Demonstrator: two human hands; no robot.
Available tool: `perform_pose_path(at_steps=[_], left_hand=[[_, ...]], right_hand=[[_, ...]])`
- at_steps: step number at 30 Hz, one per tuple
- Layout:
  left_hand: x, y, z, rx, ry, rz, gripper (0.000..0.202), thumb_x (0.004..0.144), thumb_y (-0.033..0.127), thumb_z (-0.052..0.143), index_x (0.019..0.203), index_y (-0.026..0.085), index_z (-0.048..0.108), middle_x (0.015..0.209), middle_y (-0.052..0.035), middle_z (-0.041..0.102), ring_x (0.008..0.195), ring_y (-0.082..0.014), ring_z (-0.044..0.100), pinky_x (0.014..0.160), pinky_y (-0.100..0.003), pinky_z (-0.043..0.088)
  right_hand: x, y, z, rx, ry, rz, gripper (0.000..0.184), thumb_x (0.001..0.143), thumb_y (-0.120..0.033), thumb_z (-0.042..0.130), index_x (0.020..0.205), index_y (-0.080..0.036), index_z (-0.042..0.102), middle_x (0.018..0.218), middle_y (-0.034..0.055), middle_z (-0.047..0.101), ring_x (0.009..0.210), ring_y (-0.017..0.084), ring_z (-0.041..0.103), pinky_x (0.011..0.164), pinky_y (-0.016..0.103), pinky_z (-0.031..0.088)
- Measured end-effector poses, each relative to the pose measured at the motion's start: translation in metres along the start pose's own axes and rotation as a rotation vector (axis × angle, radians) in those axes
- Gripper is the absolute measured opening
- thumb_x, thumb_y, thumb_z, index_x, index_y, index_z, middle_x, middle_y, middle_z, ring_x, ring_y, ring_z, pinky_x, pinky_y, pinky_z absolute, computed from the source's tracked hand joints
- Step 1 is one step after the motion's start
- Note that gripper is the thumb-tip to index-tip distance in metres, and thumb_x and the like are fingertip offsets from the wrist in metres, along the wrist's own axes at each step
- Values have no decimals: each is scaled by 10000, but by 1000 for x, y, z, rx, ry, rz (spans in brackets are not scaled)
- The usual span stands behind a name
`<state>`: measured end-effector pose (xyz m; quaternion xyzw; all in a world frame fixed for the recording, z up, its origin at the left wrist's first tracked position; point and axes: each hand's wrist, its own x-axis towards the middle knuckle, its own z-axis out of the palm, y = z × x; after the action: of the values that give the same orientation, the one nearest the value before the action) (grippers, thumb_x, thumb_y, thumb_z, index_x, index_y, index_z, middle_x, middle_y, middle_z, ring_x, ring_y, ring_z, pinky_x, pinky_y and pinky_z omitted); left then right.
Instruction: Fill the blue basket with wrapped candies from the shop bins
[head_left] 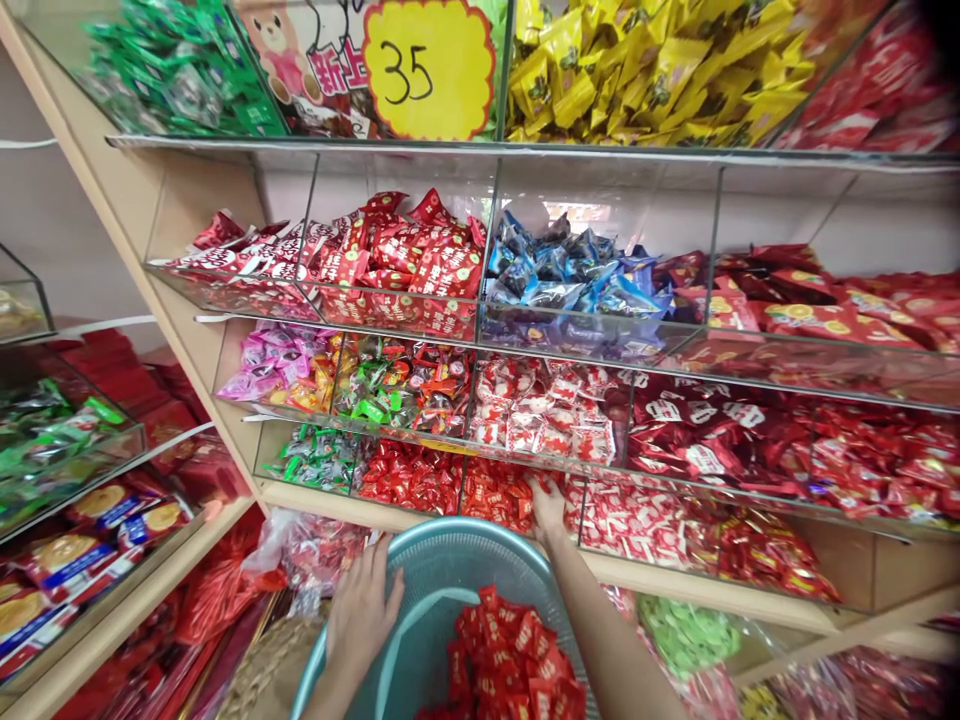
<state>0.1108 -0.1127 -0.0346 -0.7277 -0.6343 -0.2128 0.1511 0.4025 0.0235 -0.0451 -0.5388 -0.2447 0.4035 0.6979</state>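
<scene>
My left hand grips the rim of a teal plastic basket at the bottom centre, fingers curled over its edge. Red wrapped candies lie heaped inside the basket. My right hand reaches over the basket into the lowest clear bin, its fingers buried among the small red candies there, so their grip is hidden. The bin sits on a tiered wooden shelf of clear compartments.
Clear bins above hold red, blue, pink, green and red-and-white sweets. A yellow "35" price sign stands on top. Another rack of packets stands left. Bagged goods sit below.
</scene>
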Motion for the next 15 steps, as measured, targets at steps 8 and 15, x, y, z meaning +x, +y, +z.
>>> perform_pose_path(at_steps=[8, 15], left_hand=[[0, -1, 1, 18, -3, 3, 421, 860, 348, 364, 1225, 158, 453, 1011, -85, 606, 893, -208, 564, 739, -320, 415], [0, 0, 0, 9, 1, 7, 412, 857, 346, 366, 1215, 166, 463, 1007, -85, 605, 902, -210, 561, 744, -323, 414]], right_hand=[[-5, -9, -8, 233, -94, 209, 282, 588, -276, 690, 814, -239, 525, 659, -65, 649, 512, 89, 599, 390, 153, 456], [3, -8, -13, 378, -133, 275, 172, 700, -242, 626, 677, -219, 458, 628, -59, 593, 505, 57, 575, 448, 142, 517]])
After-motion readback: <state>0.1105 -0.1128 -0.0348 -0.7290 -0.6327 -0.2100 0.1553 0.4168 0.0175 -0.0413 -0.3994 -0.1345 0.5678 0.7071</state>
